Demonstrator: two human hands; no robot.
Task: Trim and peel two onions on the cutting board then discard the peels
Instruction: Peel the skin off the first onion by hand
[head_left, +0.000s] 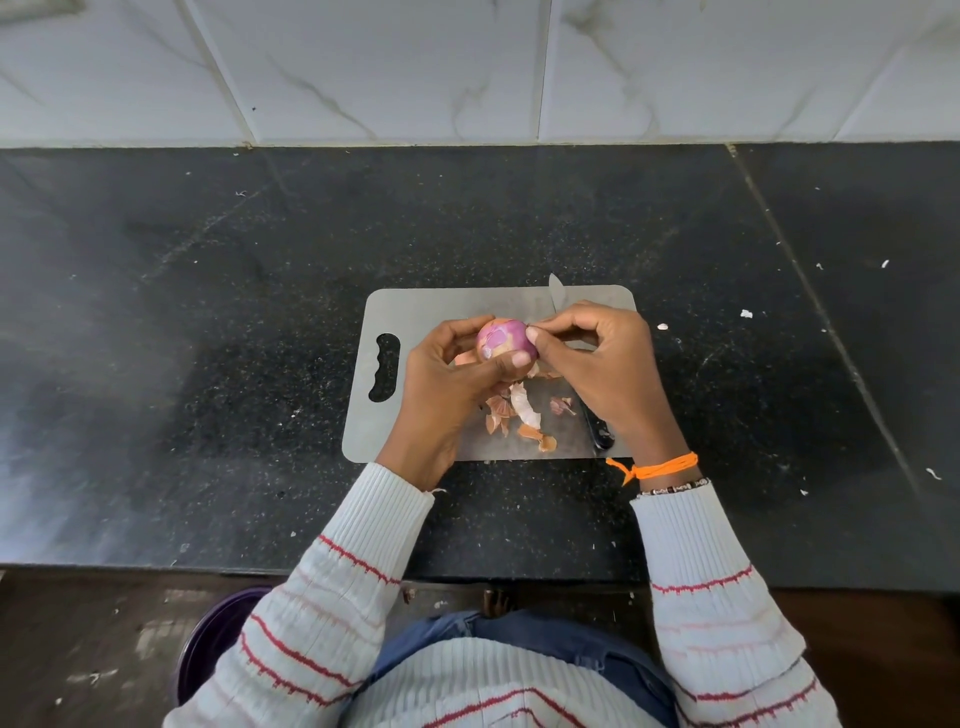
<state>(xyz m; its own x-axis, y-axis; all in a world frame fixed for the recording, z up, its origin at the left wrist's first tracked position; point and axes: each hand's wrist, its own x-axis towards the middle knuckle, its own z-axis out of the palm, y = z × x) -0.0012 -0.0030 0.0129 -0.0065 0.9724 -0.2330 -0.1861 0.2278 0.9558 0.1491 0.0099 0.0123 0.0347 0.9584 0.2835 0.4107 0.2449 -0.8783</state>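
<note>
Onion (503, 339) held just above the middle of the cutting board (415, 312), cupped from the left and underneath by the left hand (441, 384), thumb pressed against its near side. Right hand (605, 364) directly to its right, fingertips (535, 332) pinching at the skin on the onion's right flank: likely a peeling pull away to the right or toward the near edge. Purple flesh already bare on top, paler skin remaining lower left. Loose peels (519, 410) piled on the board just nearer, below both hands. Knife (597, 426) lying near-to-far under the right hand, tip (555, 286) past the far edge; worth minding on any downward move. Open board to the far left, by the handle slot (385, 366). Second onion not visible.
</note>
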